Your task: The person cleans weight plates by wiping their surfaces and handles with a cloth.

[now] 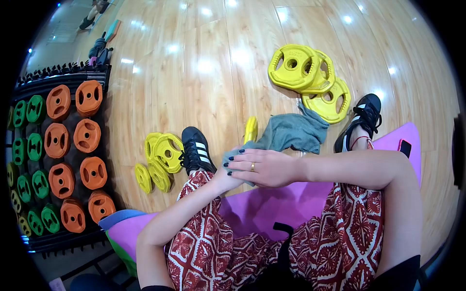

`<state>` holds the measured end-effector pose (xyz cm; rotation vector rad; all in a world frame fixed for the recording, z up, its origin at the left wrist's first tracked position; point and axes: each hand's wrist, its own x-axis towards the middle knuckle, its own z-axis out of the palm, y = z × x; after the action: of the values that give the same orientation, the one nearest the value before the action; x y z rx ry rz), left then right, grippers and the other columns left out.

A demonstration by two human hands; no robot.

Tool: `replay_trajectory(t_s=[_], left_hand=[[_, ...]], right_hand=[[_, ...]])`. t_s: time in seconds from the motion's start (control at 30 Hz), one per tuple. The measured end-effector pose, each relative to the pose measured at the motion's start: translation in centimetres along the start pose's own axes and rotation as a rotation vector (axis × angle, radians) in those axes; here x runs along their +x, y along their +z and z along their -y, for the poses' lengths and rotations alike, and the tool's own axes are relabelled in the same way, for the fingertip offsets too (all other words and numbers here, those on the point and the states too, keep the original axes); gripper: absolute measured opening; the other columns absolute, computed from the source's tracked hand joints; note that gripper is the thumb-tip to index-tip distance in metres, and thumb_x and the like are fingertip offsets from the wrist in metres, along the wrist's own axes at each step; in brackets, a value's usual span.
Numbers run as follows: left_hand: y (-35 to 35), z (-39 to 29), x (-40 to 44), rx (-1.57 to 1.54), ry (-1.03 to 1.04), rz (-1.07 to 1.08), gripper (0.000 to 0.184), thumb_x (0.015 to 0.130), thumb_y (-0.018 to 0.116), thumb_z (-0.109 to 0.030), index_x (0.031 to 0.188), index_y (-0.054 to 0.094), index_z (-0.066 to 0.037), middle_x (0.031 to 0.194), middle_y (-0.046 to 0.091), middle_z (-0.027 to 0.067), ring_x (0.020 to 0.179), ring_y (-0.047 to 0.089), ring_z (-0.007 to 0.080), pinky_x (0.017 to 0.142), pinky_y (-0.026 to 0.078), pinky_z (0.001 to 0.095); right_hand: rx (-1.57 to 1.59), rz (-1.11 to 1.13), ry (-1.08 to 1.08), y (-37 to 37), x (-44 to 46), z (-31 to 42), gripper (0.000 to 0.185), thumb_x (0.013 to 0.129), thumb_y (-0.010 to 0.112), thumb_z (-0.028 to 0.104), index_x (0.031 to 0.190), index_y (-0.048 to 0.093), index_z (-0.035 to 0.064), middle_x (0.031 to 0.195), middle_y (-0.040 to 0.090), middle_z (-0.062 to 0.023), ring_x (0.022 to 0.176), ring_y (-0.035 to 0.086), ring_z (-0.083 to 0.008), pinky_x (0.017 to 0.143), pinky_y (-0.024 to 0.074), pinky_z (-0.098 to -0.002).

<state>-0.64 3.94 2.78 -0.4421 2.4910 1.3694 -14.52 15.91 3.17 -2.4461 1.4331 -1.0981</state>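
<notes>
My left hand [225, 178] is closed around a yellow weight plate [251, 129], seen nearly edge-on beyond the hands; most of its fingers are hidden. Over it lies my right hand [264, 167], with dark nails and a ring, pressing a grey cloth [296, 132] against what is under it. The cloth's loose end trails to the right over the floor and touches a lying yellow plate [340, 104]. Two more yellow plates [291, 68] overlap beyond that one. Smaller yellow plates [167, 153] lie beside the left shoe [196, 149].
A rack at left holds orange plates [58, 140] and green plates [35, 146]. Beneath my patterned trousers [204, 237] is a pink mat [272, 206], with a phone [404, 147] on its right part. The right shoe [363, 116] stands near the yellow plates. The floor [204, 87] is wooden.
</notes>
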Motion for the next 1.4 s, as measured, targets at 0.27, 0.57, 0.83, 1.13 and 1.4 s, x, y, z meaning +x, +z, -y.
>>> replay_trajectory(t_s=[0.27,0.57,0.83,1.13,1.4], left_hand=[[-2.6,-1.7,1.0,0.113,-0.206,0.169,0.029,0.078,0.055,-0.019,0.103,0.051,-0.004,0.104,0.054,0.0114,0.097,0.052,0.0207,0.083,0.043,0.0316],[-1.8,-2.5,2.6,-0.009,-0.008,-0.041,0.036,0.075,0.058,-0.021,0.104,0.05,-0.001,0.102,0.056,0.0129,0.097,0.054,0.0234,0.08,0.044,0.032],[-2.0,-2.7,2.3,-0.048,-0.162,-0.091,0.051,0.066,0.061,-0.011,0.112,0.042,-0.001,0.105,0.052,0.0131,0.1,0.051,0.0218,0.086,0.04,0.0314],[-1.8,-2.8,2.3,-0.001,-0.209,0.095,0.053,0.069,0.061,-0.014,0.117,0.039,-0.005,0.105,0.052,0.0131,0.099,0.051,0.024,0.088,0.038,0.0315],[-1.3,-0.8,1.1,0.177,-0.028,0.131,0.032,0.079,0.052,-0.028,0.104,0.053,-0.007,0.104,0.054,0.0124,0.097,0.051,0.0277,0.085,0.042,0.0353]], right_hand=[[-0.01,0.01,-0.031,0.1,0.3,-2.1,0.046,0.074,0.053,0.023,0.116,0.044,0.0062,0.123,0.044,-0.0075,0.114,0.042,-0.023,0.096,0.0321,-0.0372],[0.08,-0.016,-0.058,-1.7,0.1,-4.1,0.044,0.071,0.055,0.016,0.112,0.047,0.0029,0.117,0.048,-0.0121,0.111,0.044,-0.0273,0.092,0.0362,-0.0384],[0.108,-0.059,0.084,-1.7,-0.4,-5.4,0.044,0.072,0.051,0.011,0.115,0.045,0.0025,0.117,0.047,-0.0137,0.111,0.043,-0.0301,0.094,0.0347,-0.0396],[-0.021,0.088,0.19,-1.7,0.7,-2.3,0.043,0.073,0.054,0.015,0.114,0.046,0.0056,0.117,0.048,-0.0116,0.113,0.043,-0.0242,0.094,0.0334,-0.0432],[0.09,0.075,0.041,0.4,-0.5,-1.8,0.053,0.071,0.058,0.026,0.119,0.043,0.0101,0.122,0.045,-0.004,0.115,0.04,-0.0206,0.1,0.026,-0.04]])
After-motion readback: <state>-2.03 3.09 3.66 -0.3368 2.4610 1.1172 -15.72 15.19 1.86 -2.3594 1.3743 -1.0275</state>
